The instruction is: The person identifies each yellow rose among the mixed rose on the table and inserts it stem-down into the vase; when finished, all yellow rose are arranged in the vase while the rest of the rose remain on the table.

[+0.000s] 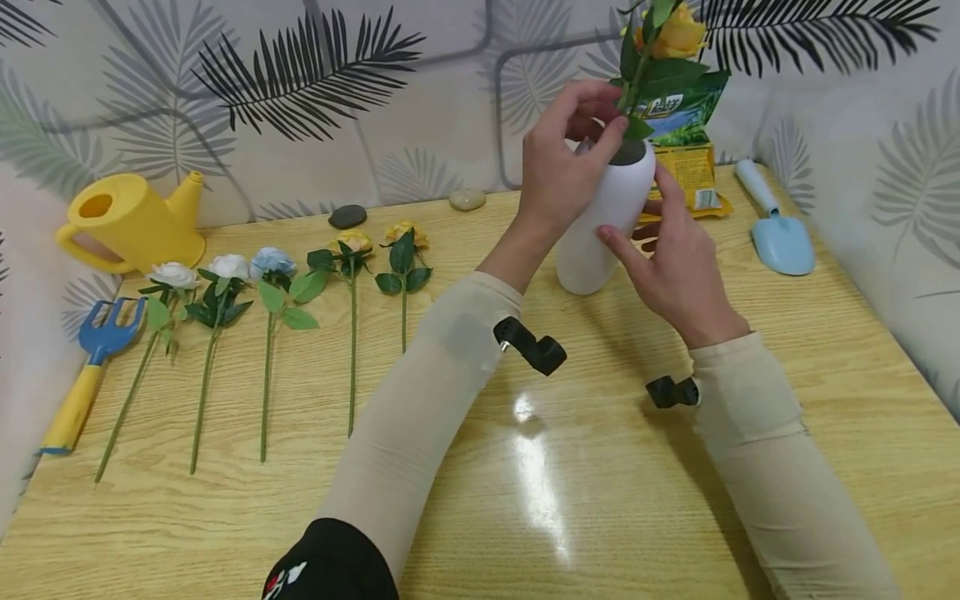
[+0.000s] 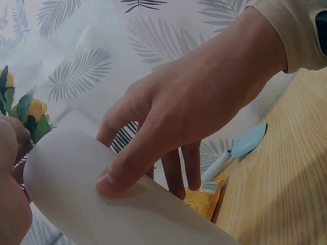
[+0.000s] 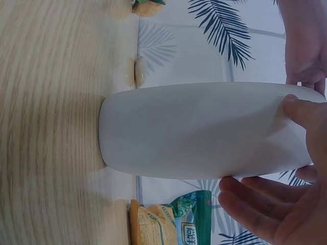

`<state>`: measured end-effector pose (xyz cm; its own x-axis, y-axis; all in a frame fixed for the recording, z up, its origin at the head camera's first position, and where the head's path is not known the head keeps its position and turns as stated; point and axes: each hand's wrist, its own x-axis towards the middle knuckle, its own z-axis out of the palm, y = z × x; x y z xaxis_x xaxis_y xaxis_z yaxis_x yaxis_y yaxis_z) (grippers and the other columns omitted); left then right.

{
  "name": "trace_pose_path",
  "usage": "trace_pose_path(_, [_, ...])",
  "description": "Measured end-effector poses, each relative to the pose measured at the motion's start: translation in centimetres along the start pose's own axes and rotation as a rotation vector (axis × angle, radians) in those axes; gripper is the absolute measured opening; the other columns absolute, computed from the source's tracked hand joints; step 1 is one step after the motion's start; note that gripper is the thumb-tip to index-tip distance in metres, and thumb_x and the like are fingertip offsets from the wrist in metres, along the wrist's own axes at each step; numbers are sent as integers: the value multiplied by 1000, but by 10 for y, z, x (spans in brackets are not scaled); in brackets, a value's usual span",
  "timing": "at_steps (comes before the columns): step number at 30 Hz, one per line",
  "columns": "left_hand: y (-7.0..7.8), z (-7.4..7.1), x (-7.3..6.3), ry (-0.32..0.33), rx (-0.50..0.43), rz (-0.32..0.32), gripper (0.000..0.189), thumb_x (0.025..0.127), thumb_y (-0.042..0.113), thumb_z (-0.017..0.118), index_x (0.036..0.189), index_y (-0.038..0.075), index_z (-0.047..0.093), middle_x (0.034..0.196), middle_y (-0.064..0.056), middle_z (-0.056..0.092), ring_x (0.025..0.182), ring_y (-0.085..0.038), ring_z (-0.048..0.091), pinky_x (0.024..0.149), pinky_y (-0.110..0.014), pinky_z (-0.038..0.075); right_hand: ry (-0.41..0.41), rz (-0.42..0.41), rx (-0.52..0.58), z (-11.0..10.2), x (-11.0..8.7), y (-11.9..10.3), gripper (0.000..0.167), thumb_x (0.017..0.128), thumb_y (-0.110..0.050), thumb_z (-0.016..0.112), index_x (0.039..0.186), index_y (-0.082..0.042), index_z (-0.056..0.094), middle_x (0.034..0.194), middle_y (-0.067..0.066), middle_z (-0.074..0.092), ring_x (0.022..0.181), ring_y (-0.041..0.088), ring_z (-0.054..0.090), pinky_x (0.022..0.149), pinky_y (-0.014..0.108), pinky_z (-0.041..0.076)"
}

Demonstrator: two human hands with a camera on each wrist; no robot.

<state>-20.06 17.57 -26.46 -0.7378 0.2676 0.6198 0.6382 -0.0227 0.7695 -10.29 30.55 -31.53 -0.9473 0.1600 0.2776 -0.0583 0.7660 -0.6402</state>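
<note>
A tall white vase (image 1: 600, 217) stands on the table, with a dark opening at its top. My left hand (image 1: 566, 158) is at the rim, thumb and fingers pinching the green stem of a yellow rose (image 1: 678, 35) just above the opening. The bloom rises past the top edge of the head view; in the left wrist view yellow petals (image 2: 34, 109) show beyond the vase. My right hand (image 1: 678, 267) grips the vase's right side, its thumb (image 2: 115, 181) on the near face and the other fingers (image 3: 255, 204) around the far side.
Left of the vase lie several cut roses, white (image 1: 174, 275), blue (image 1: 272, 262) and yellow (image 1: 352, 242). Beyond them are a yellow watering can (image 1: 138, 221) and a hand fork (image 1: 108, 337). Behind the vase stands a yellow-green packet (image 1: 682, 171); a blue trowel (image 1: 782, 242) lies right. Two stones (image 1: 347, 217) edge the wall.
</note>
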Motion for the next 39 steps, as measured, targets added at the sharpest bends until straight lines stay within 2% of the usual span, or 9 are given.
trace_pose_path(3, [1,-1,1,-25,31,-62,23,95,4,67,117,-1,64,105,-14,71,84,-18,65,78,-16,47,2,-4,0,0,0,0,87,97,-39,66,162,-19,12,139,26,57,109,44,66,94,56,54])
trace_pose_path(6, [2,-2,1,-52,60,-85,23,96,6,67,118,0,64,110,-13,71,89,-18,66,80,-14,48,2,-3,1,0,0,0,87,97,-39,66,162,-19,12,139,26,57,109,44,66,94,56,54])
trace_pose_path(17, [3,-2,-2,-120,170,24,20,96,7,65,115,-1,68,105,-13,71,85,-15,66,77,-11,47,6,-16,3,0,0,1,86,98,-39,66,161,-15,13,137,27,58,107,43,67,93,56,54])
trace_pose_path(32, [4,-2,-3,-127,184,-11,19,96,9,67,113,1,69,109,-11,71,94,-14,68,84,-10,47,-1,-12,2,0,0,1,85,99,-39,64,161,-14,13,136,28,58,106,44,67,93,56,54])
trace_pose_path(39, [3,-4,-6,-115,146,12,16,95,7,68,109,-1,70,107,-13,70,94,-16,66,84,-11,48,1,-19,-14,0,0,1,85,99,-40,63,161,-15,11,135,28,58,106,44,67,92,56,55])
